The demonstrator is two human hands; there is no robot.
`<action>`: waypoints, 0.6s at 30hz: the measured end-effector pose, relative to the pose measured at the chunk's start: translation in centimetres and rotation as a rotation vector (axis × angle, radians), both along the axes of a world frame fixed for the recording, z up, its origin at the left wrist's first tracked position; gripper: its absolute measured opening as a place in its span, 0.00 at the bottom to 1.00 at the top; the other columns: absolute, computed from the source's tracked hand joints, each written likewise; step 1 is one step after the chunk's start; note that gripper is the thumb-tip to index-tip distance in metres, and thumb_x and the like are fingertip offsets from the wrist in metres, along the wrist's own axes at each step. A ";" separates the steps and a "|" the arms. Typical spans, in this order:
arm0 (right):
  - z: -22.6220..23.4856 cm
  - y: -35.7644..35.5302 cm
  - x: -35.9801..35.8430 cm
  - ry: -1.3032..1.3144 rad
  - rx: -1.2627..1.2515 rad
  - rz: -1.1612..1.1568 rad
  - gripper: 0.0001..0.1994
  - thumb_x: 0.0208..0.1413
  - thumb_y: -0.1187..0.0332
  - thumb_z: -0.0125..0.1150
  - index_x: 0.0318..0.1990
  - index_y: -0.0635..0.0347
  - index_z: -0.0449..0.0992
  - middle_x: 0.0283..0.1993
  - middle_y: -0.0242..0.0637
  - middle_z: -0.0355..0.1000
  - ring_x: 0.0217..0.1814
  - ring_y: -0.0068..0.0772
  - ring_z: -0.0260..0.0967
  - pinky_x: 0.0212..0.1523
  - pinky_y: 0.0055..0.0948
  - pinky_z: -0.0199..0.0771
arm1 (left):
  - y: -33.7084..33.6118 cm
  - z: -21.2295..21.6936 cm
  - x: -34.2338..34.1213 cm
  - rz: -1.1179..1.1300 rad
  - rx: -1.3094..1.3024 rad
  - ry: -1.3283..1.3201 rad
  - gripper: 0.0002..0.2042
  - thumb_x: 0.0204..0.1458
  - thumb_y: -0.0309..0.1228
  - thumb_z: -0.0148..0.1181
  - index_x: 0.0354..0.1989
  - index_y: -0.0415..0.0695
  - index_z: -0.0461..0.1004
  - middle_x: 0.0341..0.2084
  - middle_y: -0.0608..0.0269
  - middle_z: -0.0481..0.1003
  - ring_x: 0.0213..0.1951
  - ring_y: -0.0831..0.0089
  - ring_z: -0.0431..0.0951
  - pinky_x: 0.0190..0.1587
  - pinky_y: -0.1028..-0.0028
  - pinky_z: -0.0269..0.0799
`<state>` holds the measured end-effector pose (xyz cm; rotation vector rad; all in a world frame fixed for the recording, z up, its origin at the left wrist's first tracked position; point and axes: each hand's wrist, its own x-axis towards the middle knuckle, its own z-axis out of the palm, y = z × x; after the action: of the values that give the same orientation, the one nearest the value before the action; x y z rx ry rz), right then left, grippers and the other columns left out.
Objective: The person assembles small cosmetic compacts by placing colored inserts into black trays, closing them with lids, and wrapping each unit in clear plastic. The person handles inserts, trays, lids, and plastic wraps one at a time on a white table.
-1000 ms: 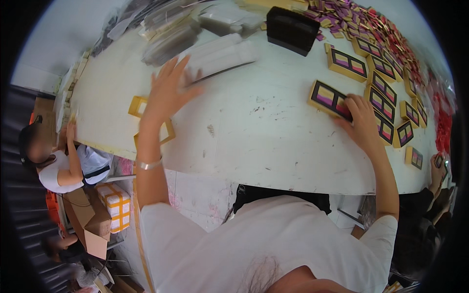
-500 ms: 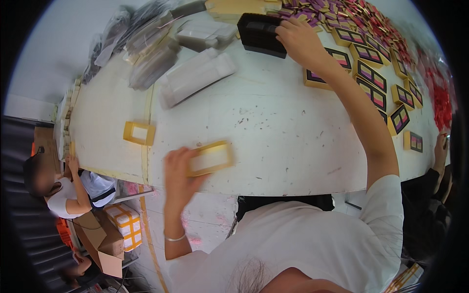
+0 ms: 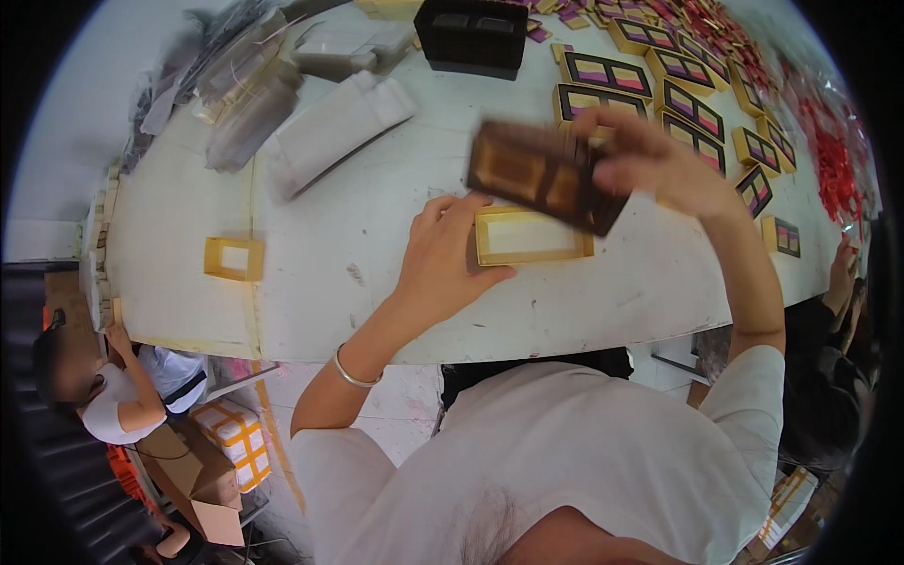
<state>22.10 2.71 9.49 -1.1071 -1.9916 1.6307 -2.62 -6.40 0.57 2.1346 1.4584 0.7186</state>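
Observation:
My left hand point(image 3: 444, 247) grips the left end of a small open gold-yellow box frame point(image 3: 546, 256) standing on the white table. Its fingers lie on the far side, with the thumb along the near side. Above the frame's far right side, my right hand point(image 3: 664, 168) holds a dark brown-black plastic insert tray point(image 3: 527, 174) by its right end. That tray has two recesses and is tilted and blurred by motion. A stack of similar black trays point(image 3: 471, 42) stands farther back. To the left sits another gold box frame point(image 3: 234, 259), untouched.
Filled gold boxes with black inserts point(image 3: 692, 108) cover the right side. Small purple and red pieces point(image 3: 650, 19) are heaped behind them. Clear plastic-wrapped bundles point(image 3: 339, 132) lie back left. Co-workers sit at the left edge point(image 3: 122, 395) and right edge point(image 3: 819, 377).
My right hand has come from the tray stack toward me with one tray. My left hand has carried the box frame rightward and set it on the table. The view has shifted slightly.

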 end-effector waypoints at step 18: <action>-5.2 -3.7 1.4 0.035 0.563 0.227 0.11 0.47 0.73 0.61 0.41 0.60 0.75 0.42 0.42 0.64 0.42 0.41 0.65 0.40 0.33 0.69 | 0.8 0.2 -0.8 -0.176 -0.155 -0.212 0.29 0.39 0.27 0.69 0.53 0.44 0.66 0.50 0.58 0.67 0.46 0.62 0.72 0.43 0.71 0.72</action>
<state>23.48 -0.99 4.31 -0.6551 -2.4042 1.0495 -3.39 -5.57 0.80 1.9727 1.1604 0.7173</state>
